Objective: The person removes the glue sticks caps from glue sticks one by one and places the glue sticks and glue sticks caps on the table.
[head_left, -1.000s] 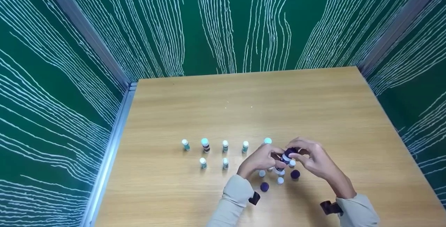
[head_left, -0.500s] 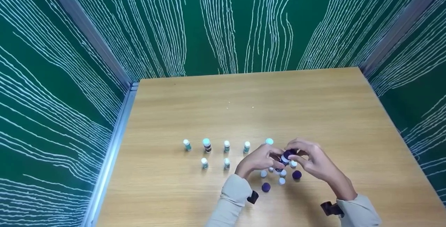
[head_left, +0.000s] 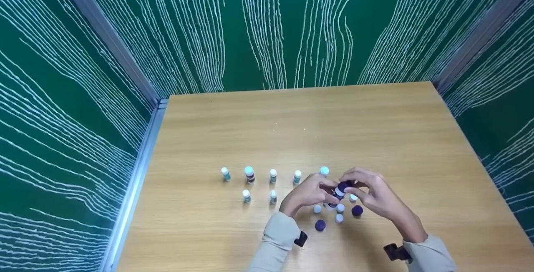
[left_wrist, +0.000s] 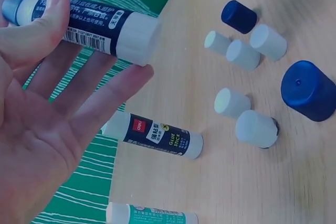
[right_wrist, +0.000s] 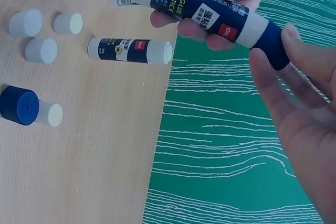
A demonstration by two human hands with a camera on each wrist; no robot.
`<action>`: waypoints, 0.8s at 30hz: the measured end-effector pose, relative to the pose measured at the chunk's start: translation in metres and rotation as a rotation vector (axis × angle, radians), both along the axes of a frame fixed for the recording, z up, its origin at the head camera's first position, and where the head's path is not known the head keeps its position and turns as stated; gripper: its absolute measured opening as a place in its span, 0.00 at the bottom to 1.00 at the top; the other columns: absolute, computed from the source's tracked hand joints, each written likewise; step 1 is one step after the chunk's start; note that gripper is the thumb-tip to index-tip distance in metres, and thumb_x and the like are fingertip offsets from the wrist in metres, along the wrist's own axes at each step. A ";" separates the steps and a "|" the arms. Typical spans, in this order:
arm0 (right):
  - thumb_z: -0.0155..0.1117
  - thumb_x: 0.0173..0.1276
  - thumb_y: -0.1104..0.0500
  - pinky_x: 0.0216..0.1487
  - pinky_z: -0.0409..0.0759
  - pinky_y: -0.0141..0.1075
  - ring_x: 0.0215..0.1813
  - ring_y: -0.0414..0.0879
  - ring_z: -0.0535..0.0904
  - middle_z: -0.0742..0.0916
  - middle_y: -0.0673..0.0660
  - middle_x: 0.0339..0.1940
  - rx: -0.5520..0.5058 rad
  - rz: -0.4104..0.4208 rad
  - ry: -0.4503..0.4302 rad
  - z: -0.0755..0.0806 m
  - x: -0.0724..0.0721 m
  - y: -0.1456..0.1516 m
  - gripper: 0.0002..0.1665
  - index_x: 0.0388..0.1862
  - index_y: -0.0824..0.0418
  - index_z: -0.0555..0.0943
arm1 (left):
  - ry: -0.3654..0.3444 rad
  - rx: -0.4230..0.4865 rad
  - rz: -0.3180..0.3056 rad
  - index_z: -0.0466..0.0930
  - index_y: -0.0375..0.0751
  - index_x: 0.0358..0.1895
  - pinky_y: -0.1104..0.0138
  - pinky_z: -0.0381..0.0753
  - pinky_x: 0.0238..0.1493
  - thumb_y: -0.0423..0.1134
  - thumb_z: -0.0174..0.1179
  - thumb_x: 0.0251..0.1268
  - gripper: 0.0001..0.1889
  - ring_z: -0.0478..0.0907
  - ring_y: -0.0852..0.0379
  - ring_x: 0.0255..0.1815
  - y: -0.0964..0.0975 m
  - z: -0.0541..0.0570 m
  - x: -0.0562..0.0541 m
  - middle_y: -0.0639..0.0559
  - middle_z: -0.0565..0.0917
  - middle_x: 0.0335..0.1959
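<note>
My left hand point(head_left: 306, 192) holds a large glue stick point(right_wrist: 202, 9) with a dark blue label round its body, tilted above the table. The thumb and fingers of my right hand point(head_left: 377, 190) pinch the dark blue cap point(right_wrist: 273, 45), which sits on the end of this glue stick against a white collar. In the left wrist view, its white base point(left_wrist: 137, 40) points away from the left palm. Behind the hands, another dark-labelled glue stick point(right_wrist: 128, 51) with a white top stands on the table.
Below the hands lie loose caps: a large dark blue cap point(left_wrist: 310, 90), another dark blue cap point(left_wrist: 239, 17) and several white caps point(left_wrist: 268, 42). To the left, two rows of upright glue sticks include a teal one point(head_left: 225, 174) and a dark-labelled one point(head_left: 249, 175). Green walls surround the wooden table point(head_left: 200, 138).
The head view has drifted slightly, so the table things appear a little further right. Both hands keep their grip, shifting slightly left over the table with the glue stick.
</note>
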State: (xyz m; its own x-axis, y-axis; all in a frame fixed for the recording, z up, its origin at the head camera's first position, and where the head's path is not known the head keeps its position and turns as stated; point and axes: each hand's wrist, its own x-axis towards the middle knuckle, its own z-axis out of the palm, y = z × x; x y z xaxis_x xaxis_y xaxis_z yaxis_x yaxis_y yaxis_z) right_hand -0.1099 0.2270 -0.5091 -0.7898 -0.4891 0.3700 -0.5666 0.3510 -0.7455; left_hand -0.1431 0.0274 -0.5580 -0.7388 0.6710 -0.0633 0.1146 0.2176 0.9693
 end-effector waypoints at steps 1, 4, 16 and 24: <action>0.64 0.56 0.77 0.40 0.84 0.35 0.40 0.47 0.82 0.84 0.55 0.40 0.004 0.000 -0.002 0.001 0.000 -0.001 0.16 0.42 0.64 0.82 | 0.003 -0.004 0.010 0.86 0.42 0.44 0.72 0.82 0.37 0.30 0.68 0.52 0.14 0.82 0.61 0.34 -0.001 0.000 0.001 0.60 0.84 0.32; 0.64 0.57 0.77 0.41 0.84 0.35 0.40 0.46 0.82 0.84 0.55 0.40 0.001 0.012 0.001 0.002 0.002 -0.003 0.16 0.42 0.63 0.82 | -0.004 -0.022 0.013 0.86 0.45 0.45 0.72 0.82 0.37 0.32 0.67 0.52 0.14 0.81 0.62 0.33 -0.003 0.000 0.002 0.62 0.85 0.33; 0.65 0.55 0.78 0.39 0.84 0.36 0.39 0.48 0.82 0.84 0.55 0.39 0.012 0.067 0.058 0.005 0.000 -0.010 0.18 0.42 0.63 0.82 | 0.060 -0.035 -0.036 0.83 0.40 0.49 0.75 0.81 0.39 0.26 0.63 0.55 0.17 0.81 0.66 0.37 -0.009 0.003 -0.001 0.60 0.85 0.39; 0.64 0.53 0.81 0.41 0.83 0.31 0.40 0.47 0.83 0.85 0.53 0.40 0.050 0.069 0.135 0.019 0.000 -0.012 0.22 0.43 0.61 0.82 | 0.032 -0.049 -0.021 0.84 0.43 0.48 0.72 0.82 0.39 0.25 0.64 0.53 0.18 0.82 0.63 0.33 -0.014 0.007 0.000 0.61 0.85 0.35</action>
